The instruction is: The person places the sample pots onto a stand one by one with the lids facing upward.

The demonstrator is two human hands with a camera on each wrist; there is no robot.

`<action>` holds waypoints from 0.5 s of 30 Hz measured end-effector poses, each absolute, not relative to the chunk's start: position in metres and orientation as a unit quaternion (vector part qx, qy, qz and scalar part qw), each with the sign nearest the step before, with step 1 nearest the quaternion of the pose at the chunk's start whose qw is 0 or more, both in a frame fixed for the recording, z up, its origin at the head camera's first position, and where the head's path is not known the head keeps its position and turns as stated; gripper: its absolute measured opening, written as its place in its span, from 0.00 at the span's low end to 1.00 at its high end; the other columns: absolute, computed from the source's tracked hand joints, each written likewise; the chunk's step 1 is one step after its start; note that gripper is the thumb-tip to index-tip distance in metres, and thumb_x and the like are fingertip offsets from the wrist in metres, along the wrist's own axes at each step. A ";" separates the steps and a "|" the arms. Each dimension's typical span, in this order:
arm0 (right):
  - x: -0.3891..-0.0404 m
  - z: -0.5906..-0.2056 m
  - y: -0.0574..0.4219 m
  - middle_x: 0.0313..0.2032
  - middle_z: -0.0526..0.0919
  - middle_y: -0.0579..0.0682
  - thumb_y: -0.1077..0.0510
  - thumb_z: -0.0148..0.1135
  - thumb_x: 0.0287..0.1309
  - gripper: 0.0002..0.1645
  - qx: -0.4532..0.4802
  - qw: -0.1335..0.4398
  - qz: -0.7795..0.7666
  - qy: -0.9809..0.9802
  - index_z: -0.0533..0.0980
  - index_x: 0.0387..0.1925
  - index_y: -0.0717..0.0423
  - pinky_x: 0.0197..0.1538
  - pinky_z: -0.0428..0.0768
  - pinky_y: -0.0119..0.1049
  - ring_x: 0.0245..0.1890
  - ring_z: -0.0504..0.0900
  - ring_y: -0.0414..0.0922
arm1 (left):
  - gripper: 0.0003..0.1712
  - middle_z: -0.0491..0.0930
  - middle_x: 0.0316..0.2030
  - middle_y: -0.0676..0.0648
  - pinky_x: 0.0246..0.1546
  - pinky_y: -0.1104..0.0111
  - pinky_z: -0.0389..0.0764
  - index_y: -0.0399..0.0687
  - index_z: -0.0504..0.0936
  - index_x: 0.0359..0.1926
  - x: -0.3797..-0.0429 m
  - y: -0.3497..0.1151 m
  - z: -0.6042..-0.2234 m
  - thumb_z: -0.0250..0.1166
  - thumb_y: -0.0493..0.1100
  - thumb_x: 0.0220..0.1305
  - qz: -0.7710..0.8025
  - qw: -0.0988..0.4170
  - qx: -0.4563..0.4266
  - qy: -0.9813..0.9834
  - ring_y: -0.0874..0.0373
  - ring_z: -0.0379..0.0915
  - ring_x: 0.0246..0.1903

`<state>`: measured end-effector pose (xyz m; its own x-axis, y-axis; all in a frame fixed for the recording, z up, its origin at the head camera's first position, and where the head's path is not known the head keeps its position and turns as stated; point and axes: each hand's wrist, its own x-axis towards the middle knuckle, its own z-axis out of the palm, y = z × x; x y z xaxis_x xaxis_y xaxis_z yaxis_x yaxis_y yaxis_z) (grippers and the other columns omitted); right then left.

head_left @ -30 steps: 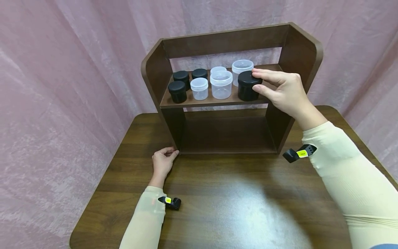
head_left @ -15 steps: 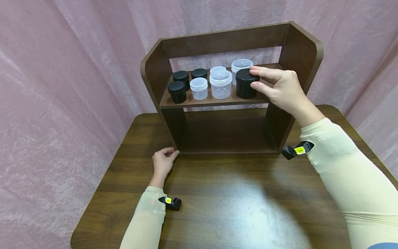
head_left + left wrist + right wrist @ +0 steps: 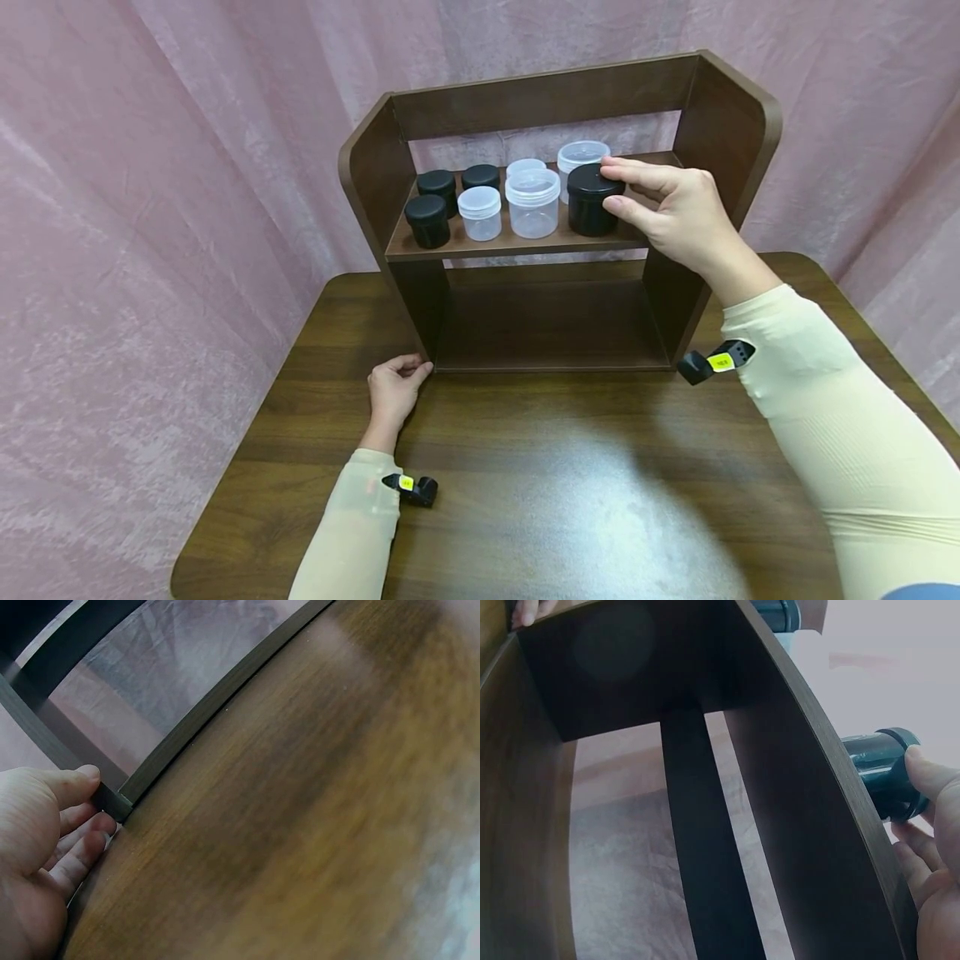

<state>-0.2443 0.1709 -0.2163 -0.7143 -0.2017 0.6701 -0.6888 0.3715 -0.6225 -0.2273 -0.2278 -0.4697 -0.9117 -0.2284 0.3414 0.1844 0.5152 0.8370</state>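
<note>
My right hand grips a large black lidded jar from its right side, thumb in front, at the right part of the upper shelf board. In the right wrist view the same black jar shows just past the board's edge, fingers around its lid end. With thumb and fingers, my left hand pinches the lower left front corner of the brown wooden shelf. The left wrist view shows that hand at the corner where side panel and base meet. Left of the jar stands a clear tub.
A taller clear tub stands behind the held jar. Further left are a small clear jar with another behind it, and small black jars at the left end. The shelf rests on a wooden table before a pink curtain.
My right hand has shifted the black jar slightly left and toward the back of the upper board. The left hand keeps its place at the shelf corner.
</note>
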 end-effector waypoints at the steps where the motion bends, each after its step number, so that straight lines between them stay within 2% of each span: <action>1: -0.244 -0.216 0.170 0.55 0.80 0.53 0.68 0.70 0.51 0.23 0.282 0.252 0.484 -0.789 0.80 0.52 0.60 0.54 0.74 0.30 0.55 0.77 0.38 | 0.08 0.86 0.33 0.45 0.29 0.76 0.77 0.41 0.88 0.35 -0.228 -0.228 -0.470 0.73 0.42 0.55 -0.492 0.209 0.014 -0.845 0.55 0.81 0.32; 7: -0.230 -0.207 0.164 0.56 0.78 0.56 0.71 0.68 0.53 0.24 0.289 0.269 0.464 -0.793 0.78 0.53 0.65 0.55 0.73 0.31 0.57 0.76 0.39 | 0.09 0.86 0.33 0.45 0.29 0.76 0.76 0.41 0.88 0.35 -0.230 -0.229 -0.469 0.73 0.42 0.55 -0.491 0.211 0.016 -0.845 0.56 0.81 0.32; 12: -0.215 -0.204 0.160 0.56 0.79 0.55 0.70 0.67 0.54 0.24 0.289 0.339 0.417 -0.792 0.77 0.54 0.65 0.59 0.70 0.27 0.58 0.76 0.39 | 0.09 0.86 0.33 0.45 0.29 0.76 0.76 0.41 0.88 0.35 -0.230 -0.229 -0.471 0.73 0.43 0.55 -0.489 0.208 0.020 -0.847 0.56 0.81 0.32; 15: -0.206 -0.209 0.161 0.54 0.80 0.57 0.71 0.68 0.51 0.25 0.298 0.393 0.392 -0.776 0.77 0.54 0.66 0.60 0.68 0.28 0.57 0.76 0.42 | 0.10 0.86 0.33 0.45 0.29 0.75 0.77 0.42 0.88 0.35 -0.229 -0.228 -0.472 0.73 0.43 0.55 -0.491 0.202 0.020 -0.847 0.56 0.81 0.32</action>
